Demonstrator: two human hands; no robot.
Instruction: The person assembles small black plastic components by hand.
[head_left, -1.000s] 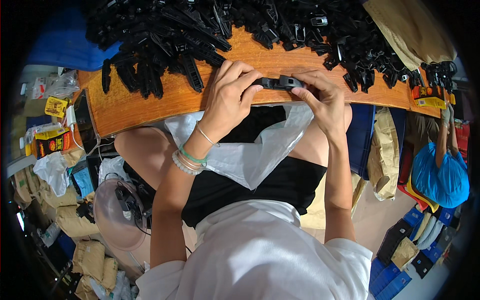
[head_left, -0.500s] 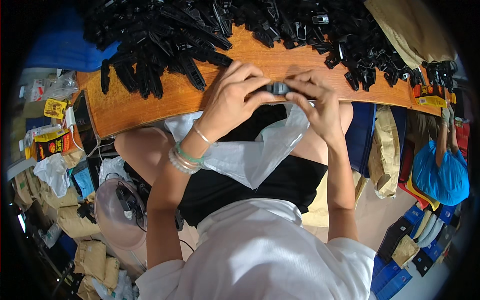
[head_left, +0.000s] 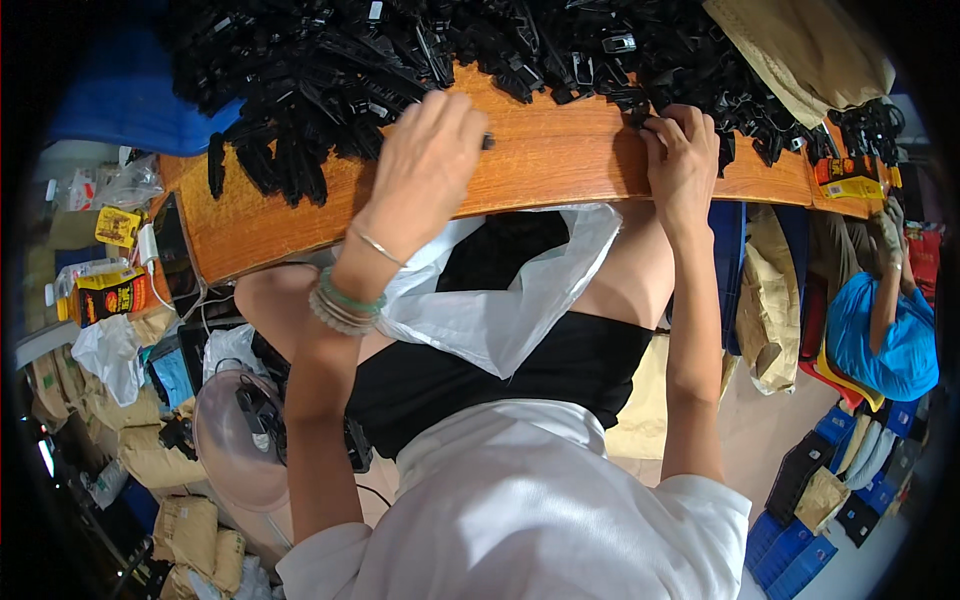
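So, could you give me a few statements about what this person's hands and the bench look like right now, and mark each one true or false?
1. The left hand rests on the wooden bench. True.
2. The right hand hangs down by the white bag. False: it is up at the bench edge, touching the black plastic clips.
3. The clips are piled along the far side of the bench. True.
4. The bag lies on top of the bench. False: it hangs below the bench edge, over the person's lap.
5. The left wrist is bare. False: it wears bracelets.
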